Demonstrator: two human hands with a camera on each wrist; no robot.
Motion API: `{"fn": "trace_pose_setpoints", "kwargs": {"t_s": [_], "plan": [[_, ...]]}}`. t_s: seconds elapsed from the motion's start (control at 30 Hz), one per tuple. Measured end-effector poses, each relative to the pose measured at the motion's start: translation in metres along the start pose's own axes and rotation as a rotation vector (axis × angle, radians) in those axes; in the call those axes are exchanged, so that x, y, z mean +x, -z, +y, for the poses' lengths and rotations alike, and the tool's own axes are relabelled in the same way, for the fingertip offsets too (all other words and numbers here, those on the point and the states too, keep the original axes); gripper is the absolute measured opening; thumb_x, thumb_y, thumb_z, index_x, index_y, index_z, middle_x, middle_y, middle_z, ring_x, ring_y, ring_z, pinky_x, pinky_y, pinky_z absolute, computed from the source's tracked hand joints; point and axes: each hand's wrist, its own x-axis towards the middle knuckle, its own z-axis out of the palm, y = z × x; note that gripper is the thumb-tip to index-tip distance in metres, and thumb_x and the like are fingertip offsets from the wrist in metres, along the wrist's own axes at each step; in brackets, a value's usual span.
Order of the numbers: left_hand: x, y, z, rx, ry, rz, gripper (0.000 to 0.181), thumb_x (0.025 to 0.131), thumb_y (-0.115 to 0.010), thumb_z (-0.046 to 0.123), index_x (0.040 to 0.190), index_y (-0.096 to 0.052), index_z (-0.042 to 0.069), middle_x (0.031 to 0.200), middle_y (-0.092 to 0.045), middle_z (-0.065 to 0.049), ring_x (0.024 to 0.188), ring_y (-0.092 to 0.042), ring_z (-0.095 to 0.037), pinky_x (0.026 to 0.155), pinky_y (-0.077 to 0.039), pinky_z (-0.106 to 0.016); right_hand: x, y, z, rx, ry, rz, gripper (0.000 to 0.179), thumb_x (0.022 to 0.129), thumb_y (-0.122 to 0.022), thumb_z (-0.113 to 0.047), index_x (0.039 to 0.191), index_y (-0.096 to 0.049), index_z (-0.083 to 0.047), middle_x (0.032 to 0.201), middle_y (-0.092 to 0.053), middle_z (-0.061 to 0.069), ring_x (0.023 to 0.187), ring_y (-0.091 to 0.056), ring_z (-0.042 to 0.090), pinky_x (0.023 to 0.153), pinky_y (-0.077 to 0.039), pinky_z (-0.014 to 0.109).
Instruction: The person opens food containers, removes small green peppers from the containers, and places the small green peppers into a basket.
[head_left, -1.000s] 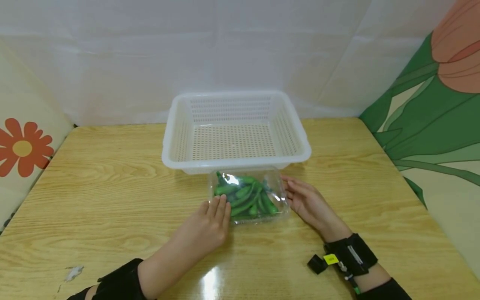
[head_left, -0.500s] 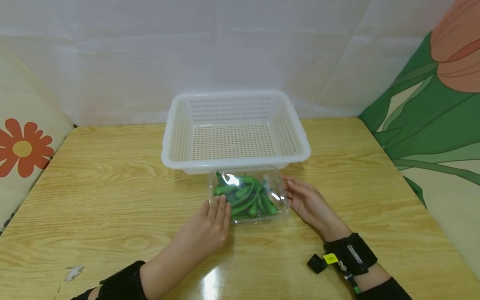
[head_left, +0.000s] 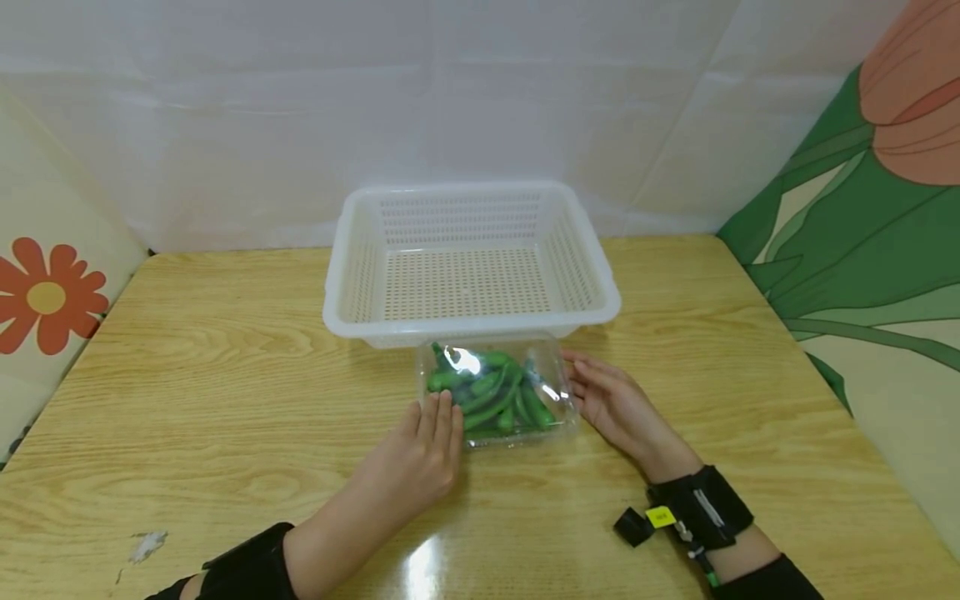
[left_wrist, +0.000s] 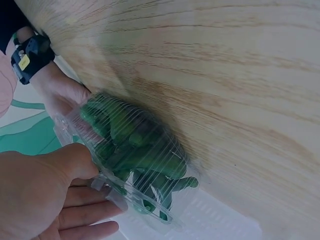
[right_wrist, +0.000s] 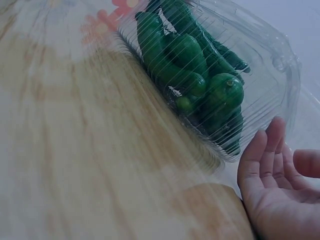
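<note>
Head view: left hand (head_left: 420, 454) and right hand (head_left: 613, 410), fingers unclenched, flanked the clear box (head_left: 517, 437); light, even pressure seemed best

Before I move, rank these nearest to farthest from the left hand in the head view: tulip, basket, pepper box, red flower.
1. Pepper box: touching the left hand, at its left side.
2. Basket: just beyond the pepper box.
3. Red flower: far left of the view.
4. Tulip: upper right corner.
</note>
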Motion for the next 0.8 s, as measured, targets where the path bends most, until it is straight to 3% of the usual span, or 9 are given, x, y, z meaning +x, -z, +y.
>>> {"fn": "trace_pose_setpoints", "kwargs": {"t_s": [0.5, 0.8], "plan": [[0.0018, 0.0003, 0.0011, 0.012, -0.007, -0.021, 0.035, 0.099, -0.055, 0.027, 0.125, -0.068, 0.006, 0.123, -0.067, -0.015, 0.111, -0.066, -0.025, 0.092, -0.055, -0.031, -0.0004, 0.0004, 0.0002, 0.007, 0.0, 0.004, 0.037, 0.109, -0.031, -0.009, 0.124, -0.064, -0.01, 0.114, -0.066, 0.009, 0.103, -0.063, 0.017, 0.09, -0.054, 0.026], [0.0025, 0.0011, 0.004, 0.034, 0.015, -0.01, 0.032, 0.097, -0.06, 0.022, 0.123, -0.069, 0.005, 0.12, -0.068, -0.016, 0.109, -0.068, -0.025, 0.092, -0.056, -0.032, 0.0004, 0.0009, 0.0005, 0.027, -0.002, -0.004, 0.038, 0.109, -0.03, -0.009, 0.123, -0.065, -0.01, 0.112, -0.067, 0.008, 0.102, -0.063, 0.016, 0.089, -0.055, 0.026]]}}
